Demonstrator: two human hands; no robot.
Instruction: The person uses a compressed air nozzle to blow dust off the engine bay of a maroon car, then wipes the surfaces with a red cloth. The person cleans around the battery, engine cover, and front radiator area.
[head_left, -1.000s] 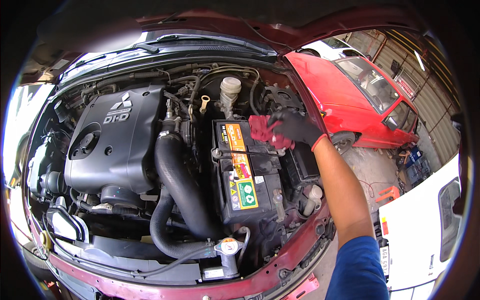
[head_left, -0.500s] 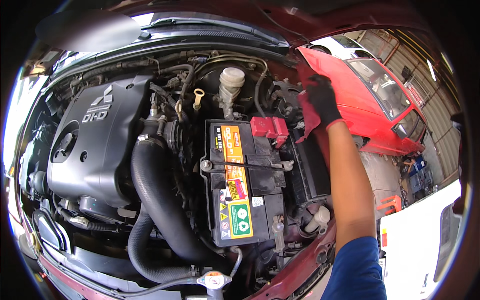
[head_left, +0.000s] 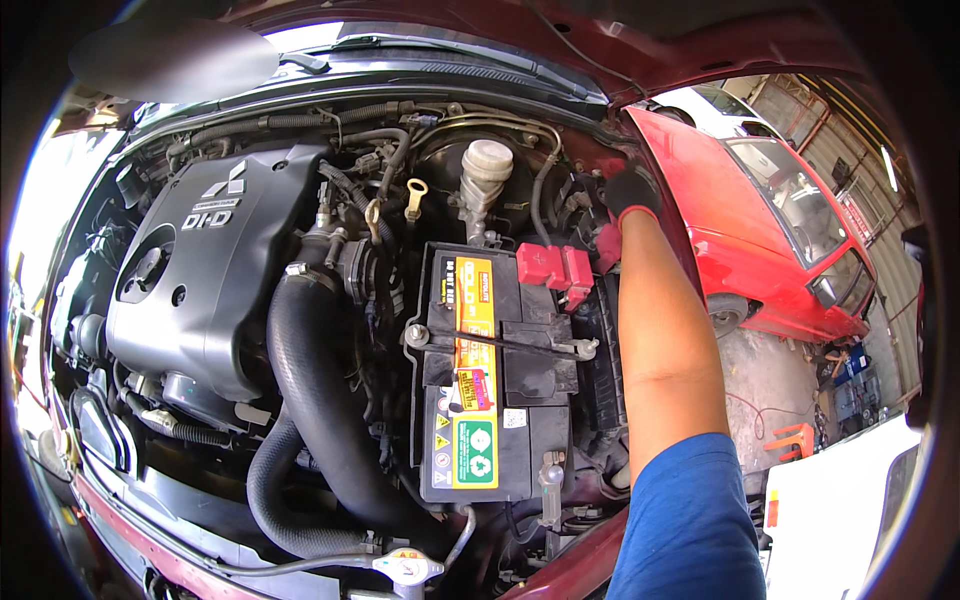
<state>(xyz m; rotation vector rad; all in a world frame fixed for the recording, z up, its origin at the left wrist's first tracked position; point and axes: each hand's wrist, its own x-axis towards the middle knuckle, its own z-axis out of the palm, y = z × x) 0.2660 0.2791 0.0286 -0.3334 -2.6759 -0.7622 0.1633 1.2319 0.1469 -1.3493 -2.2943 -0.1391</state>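
My right hand point(head_left: 633, 190), in a black glove, reaches along the right side of the engine bay. It is closed on a red cloth point(head_left: 607, 245), part of which hangs below the fingers, beside the red battery terminal cover point(head_left: 545, 266). The fingertips are hidden behind the glove's back. To the lower left of the hand stands the black car battery point(head_left: 537, 440) with its coloured label, held by a rod across its top. My left hand does not show.
A black engine cover point(head_left: 225, 270) and a thick black hose point(head_left: 310, 370) fill the left and middle. A white-capped fluid reservoir point(head_left: 487, 165) stands behind the battery. The raised hood point(head_left: 700, 50) hangs above. A red car point(head_left: 760, 225) is parked beyond the fender.
My right hand has moved down and inward with the red cloth, from above the fender edge into the bay's right side. The view has shifted slightly.
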